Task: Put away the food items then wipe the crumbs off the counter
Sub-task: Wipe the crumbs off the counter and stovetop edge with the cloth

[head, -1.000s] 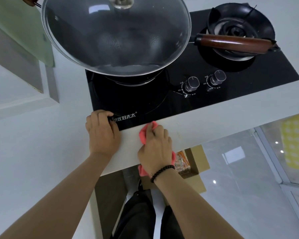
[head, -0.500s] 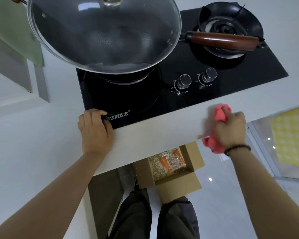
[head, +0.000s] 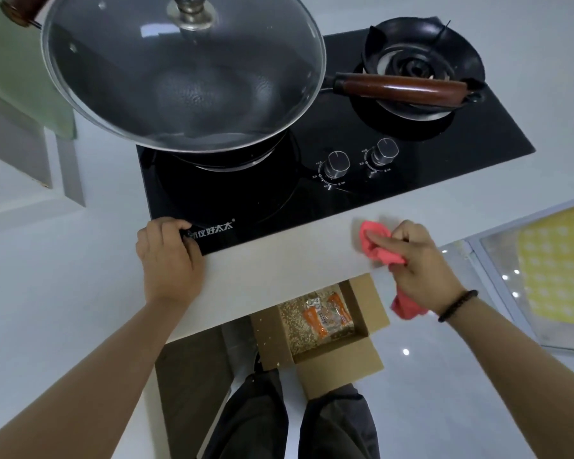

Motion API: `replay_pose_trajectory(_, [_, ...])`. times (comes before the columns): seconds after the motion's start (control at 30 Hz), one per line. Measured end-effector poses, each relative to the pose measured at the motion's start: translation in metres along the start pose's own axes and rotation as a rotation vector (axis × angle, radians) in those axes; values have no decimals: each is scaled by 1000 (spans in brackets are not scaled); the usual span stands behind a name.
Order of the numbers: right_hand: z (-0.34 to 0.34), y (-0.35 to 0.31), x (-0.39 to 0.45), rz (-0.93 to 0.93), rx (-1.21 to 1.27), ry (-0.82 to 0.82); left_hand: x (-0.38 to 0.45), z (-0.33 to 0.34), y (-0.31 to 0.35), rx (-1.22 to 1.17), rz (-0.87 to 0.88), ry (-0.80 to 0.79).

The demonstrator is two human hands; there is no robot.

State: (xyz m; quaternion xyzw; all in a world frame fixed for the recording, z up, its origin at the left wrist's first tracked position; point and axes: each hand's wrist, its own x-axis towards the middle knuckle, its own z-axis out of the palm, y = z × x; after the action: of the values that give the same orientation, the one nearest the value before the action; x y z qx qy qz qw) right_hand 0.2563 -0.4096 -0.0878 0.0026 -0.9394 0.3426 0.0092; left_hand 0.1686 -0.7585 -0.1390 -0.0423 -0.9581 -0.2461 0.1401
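1. Your right hand grips the cloth on the counter strip, near its front edge.
2. Your left hand rests at the hob corner, fingers curled loosely, holding nothing.
3. At 6 o'clock below the edge, the box holds food packets.

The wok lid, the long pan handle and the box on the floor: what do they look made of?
The wok lid looks like clear glass with a metal rim and knob: you see the wok through it, and it reflects light. The pan handle seems polished wood, reddish brown and glossy. The box looks like plain cardboard, matte brown with folded flaps.
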Motion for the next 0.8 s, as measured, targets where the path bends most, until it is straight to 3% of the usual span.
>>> replay_pose_trajectory(0.17, [-2,38,34,415,-258,115,0,1,0,5,-9,12])
replay_pose_trajectory(0.23, [15,21,27,335,-269,74,-2,1,0,4,-14,15])
replay_pose_trajectory(0.37, [41,-12,-4,-94,-156,-144,-1,1,0,-3,-6,18])
replay_pose_trajectory(0.43, [41,-18,-4,-192,-79,-192,-1,1,1,-10,-9,17])
replay_pose_trajectory(0.5, [40,-19,14,-179,-26,-91,-1,1,1,-8,-15,22])
replay_pose_trajectory(0.63, [53,-17,48,69,-45,29,-2,0,0,2,-20,14])
replay_pose_trajectory(0.7, [62,-22,42,-35,-102,-26,-2,0,0,-1,-18,13])
replay_pose_trajectory(0.8, [63,-32,16,-267,-149,-268,-2,-1,0,-9,-22,14])
